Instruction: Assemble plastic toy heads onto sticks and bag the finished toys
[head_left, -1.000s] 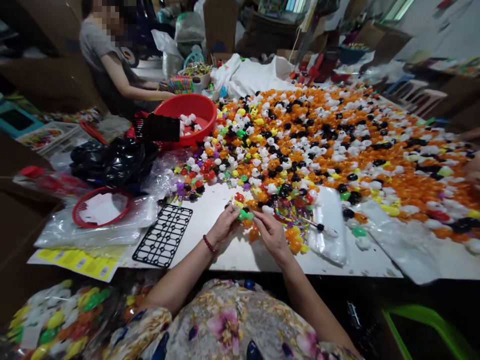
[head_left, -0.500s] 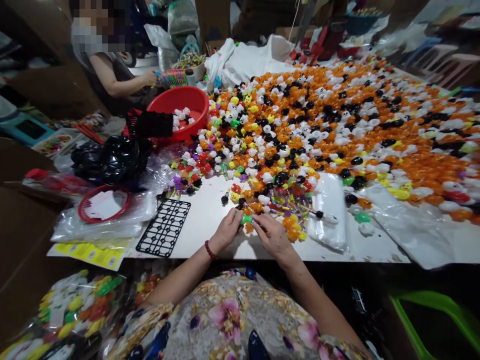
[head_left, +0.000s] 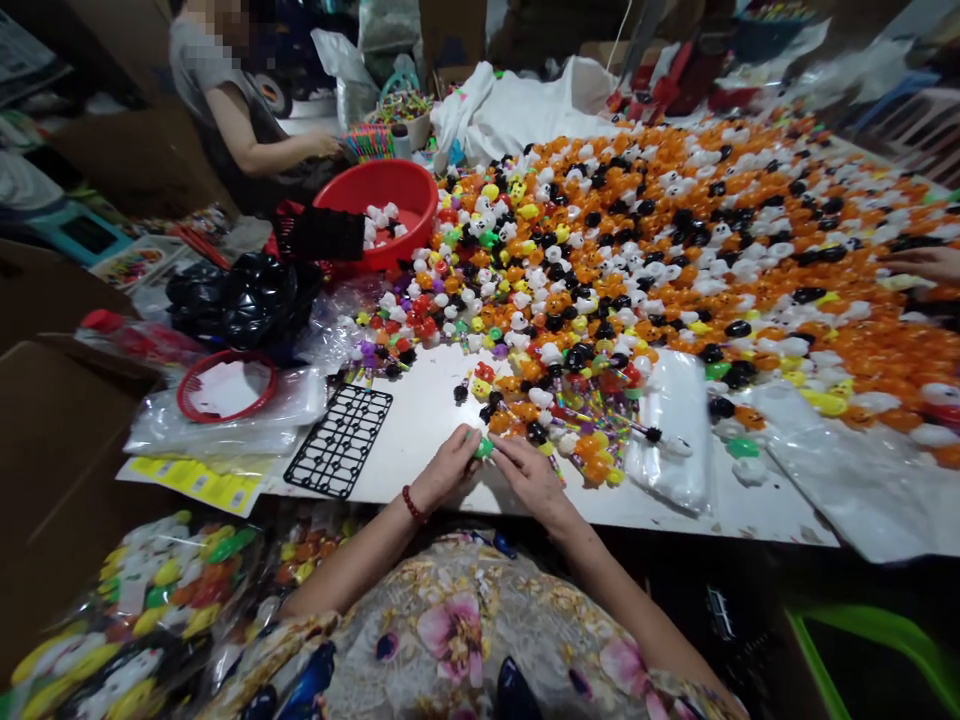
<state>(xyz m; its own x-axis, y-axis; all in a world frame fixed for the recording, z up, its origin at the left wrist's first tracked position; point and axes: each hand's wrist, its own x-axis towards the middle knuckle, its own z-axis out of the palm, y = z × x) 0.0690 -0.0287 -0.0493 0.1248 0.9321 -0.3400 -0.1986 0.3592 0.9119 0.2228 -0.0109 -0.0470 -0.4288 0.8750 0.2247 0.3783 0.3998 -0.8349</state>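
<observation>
Near the table's front edge, my left hand (head_left: 448,468), with a red bead bracelet at its wrist, is closed round a small green plastic figure (head_left: 482,447). Facing it, my right hand (head_left: 531,480) pinches at the figure's right side. Whether a stick lies between those fingertips is too small to tell. Just beyond my fingers is a pile of patterned pencils (head_left: 592,405) with figure tops. Orange and yellow figures (head_left: 598,457) lie right of my right hand. A black plastic grid (head_left: 339,440) rests flat on the white table (head_left: 420,400) to the left.
Orange, white and black figures (head_left: 675,230) are heaped across the table. A red basin (head_left: 424,200), a red basket (head_left: 271,390) and clear bags (head_left: 671,430) stand around. Another person (head_left: 240,120) sits at the far left; someone else's hand (head_left: 930,263) reaches in at right.
The view has shifted, so the table things appear further right. Both my hands stay together at the green figure, which has turned slightly. Another person's hand has come in at the right edge.
</observation>
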